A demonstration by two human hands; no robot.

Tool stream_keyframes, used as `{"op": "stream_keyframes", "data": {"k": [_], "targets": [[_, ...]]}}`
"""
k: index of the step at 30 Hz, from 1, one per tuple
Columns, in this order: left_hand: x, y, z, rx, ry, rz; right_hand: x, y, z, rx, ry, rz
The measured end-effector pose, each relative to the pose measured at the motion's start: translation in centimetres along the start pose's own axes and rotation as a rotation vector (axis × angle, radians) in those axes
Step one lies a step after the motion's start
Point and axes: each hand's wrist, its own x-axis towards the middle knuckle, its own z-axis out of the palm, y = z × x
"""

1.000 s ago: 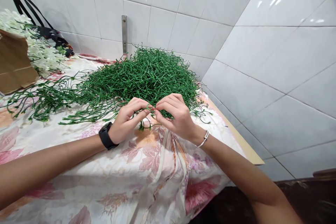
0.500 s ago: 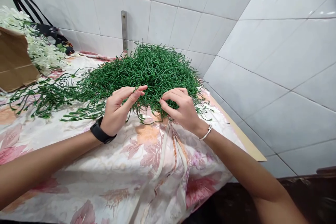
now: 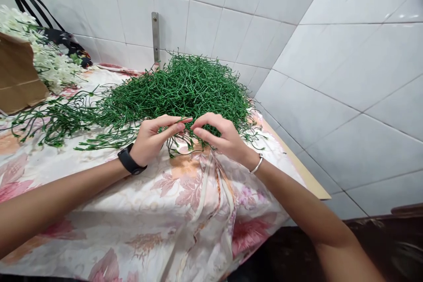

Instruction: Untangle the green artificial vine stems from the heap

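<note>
A large tangled pile of thin green artificial stems (image 3: 201, 77) lies in front of me. My left hand (image 3: 152, 139), with a black band at its wrist, is at the pile's near edge. A green stem (image 3: 183, 119) shows between its thumb and forefinger. Close on the right, my right hand (image 3: 226, 134) has thumb and forefinger tips brought together in a pinch. Whatever is between those tips is too small to make out. Several loose stems (image 3: 180, 147) hang below and between the hands.
A floral cloth (image 3: 139, 211) covers the table. White artificial flowers (image 3: 56, 66), a brown cardboard piece (image 3: 20, 75) and a dark bag (image 3: 62, 39) stand at the left. Tiled walls (image 3: 211, 22) close off the back and right. A bare board edge (image 3: 307, 174) sticks out at right.
My right hand has moved left, bringing its fingertips close to the left hand's. The left hand has shifted slightly right and down.
</note>
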Motion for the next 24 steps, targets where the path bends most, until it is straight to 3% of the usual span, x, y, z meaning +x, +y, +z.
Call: {"op": "stream_keyframes", "data": {"k": [2,4,13,24], "targets": [[-0.05,-0.01,-0.03,0.0,-0.043,0.0,-0.01,-0.2,0.36,0.04,-0.108,-0.042],[-0.07,0.07,-0.07,-0.01,-0.061,-0.008,-0.07,-0.34,0.64,0.047,-0.118,-0.046],[0.18,0.08,0.07,0.101,-0.045,0.047,-0.19,-0.5,-0.19,0.352,0.067,0.19],[0.27,-0.02,-0.09,0.108,-0.003,-0.026,-0.21,-0.2,0.03,0.272,0.18,0.232]]}}
